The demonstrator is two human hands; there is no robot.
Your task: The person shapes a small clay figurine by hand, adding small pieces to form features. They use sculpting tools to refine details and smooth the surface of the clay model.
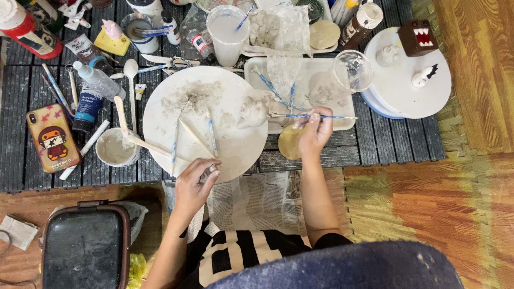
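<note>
A big round white board [160,120] smeared with grey clay lies on dark slatted tiles. My left hand [195,182] rests at its near edge, fingers pinched on a small bit of clay. My right hand [316,131] holds a thin blue-handled brush [310,116] level, its tip touching a small white clay figure [252,113] at the board's right edge. Under my right hand lies a round tan disc [289,142]. Several blue and wooden sculpting sticks [184,140] lie across the board.
A white rectangular tray [300,69] with a clear plastic cup [353,69] sits behind my right hand. A round white turntable [407,80] with small figures stands far right. Left are a phone [52,138], paint tubes, a small clay bowl [115,147] and a tall cup [227,32]. Newspaper [257,198] lies near me.
</note>
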